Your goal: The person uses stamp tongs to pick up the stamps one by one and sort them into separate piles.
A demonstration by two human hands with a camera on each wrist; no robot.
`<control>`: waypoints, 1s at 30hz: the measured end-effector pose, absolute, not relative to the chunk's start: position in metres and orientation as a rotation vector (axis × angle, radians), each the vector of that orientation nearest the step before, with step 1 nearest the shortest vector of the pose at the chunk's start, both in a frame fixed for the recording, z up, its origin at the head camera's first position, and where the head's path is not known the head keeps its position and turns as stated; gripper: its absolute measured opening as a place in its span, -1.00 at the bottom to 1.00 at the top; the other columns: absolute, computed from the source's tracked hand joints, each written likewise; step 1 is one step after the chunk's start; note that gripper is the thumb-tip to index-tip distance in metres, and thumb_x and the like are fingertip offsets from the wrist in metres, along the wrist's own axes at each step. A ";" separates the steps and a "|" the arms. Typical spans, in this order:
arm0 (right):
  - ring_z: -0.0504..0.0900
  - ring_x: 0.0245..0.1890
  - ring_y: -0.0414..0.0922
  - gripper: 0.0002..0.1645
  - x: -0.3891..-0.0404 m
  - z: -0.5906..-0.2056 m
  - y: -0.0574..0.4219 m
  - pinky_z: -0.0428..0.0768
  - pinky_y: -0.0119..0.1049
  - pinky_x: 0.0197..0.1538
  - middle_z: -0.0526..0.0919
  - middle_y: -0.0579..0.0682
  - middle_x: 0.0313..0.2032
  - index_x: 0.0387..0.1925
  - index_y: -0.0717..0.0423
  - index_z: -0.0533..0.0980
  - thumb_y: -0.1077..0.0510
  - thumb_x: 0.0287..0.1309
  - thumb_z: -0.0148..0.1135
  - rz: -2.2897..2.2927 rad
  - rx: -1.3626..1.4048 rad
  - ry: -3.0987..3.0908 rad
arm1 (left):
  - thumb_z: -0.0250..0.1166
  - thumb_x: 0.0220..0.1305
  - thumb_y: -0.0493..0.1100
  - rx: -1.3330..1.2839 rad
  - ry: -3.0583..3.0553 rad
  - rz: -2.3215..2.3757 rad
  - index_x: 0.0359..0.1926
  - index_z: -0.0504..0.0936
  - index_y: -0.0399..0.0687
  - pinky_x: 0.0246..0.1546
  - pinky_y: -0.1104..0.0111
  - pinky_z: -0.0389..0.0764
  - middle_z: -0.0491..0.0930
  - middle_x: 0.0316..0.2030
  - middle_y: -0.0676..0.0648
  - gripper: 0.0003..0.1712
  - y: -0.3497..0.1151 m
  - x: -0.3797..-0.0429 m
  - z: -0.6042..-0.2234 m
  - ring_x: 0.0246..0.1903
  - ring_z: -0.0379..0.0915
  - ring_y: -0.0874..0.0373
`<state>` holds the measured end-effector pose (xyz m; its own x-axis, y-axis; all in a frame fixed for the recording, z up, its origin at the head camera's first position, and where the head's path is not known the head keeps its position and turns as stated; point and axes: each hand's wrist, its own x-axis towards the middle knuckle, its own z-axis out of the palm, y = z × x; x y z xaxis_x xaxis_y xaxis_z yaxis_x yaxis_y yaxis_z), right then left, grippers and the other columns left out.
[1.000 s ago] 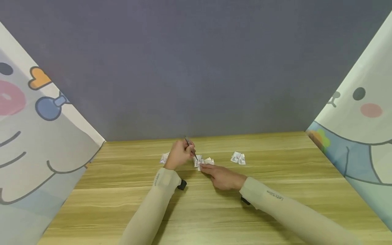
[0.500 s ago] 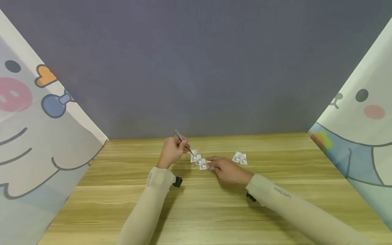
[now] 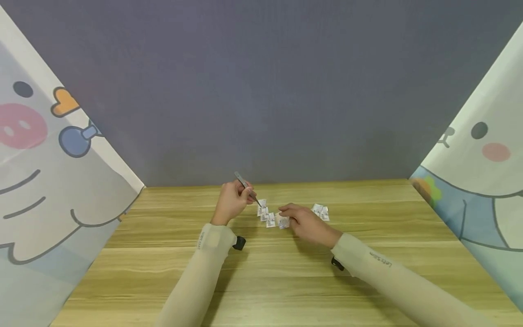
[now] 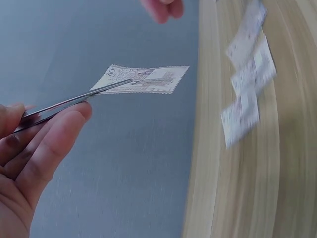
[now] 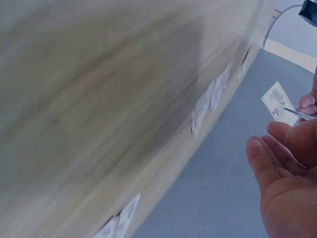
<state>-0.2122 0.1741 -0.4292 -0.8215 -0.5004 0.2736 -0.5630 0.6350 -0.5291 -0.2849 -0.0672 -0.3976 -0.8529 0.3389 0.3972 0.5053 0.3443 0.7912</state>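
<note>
My left hand (image 3: 232, 200) grips metal tweezers (image 3: 244, 182) near their middle. At the tweezers' tips is a postage stamp (image 4: 161, 79) with a perforated edge and a printed 80, raised off the table in both wrist views. Below it, several more stamps (image 3: 270, 220) lie in a slanting, overlapping row on the wooden table. My right hand (image 3: 306, 223) hovers at the right end of that row, over another stamp (image 3: 283, 221). Its fingers (image 5: 262, 158) are loosely bent, with nothing between them in the right wrist view.
A pair of stamps (image 3: 321, 212) lies to the right, beyond my right hand. The wooden table (image 3: 278, 281) ends at a grey back panel (image 3: 278, 100). Printed cartoon panels (image 3: 486, 195) stand at both sides.
My left hand has drawn back leftward, the tweezers now carrying a stamp. My right hand has lifted from the stamps and moved right. The stamps in the middle now show as a spread row.
</note>
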 end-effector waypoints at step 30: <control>0.55 -0.02 0.19 -0.70 -0.200 -0.427 0.263 0.56 0.00 -0.01 0.47 0.23 0.12 -0.01 0.33 0.53 0.36 0.21 0.14 0.891 0.476 -2.645 | 0.12 0.36 -0.35 -0.727 -2.356 -1.650 -0.25 0.59 -0.37 -0.52 0.49 0.62 0.64 -0.46 -0.11 -0.85 0.067 -0.277 -0.424 -0.55 0.60 0.21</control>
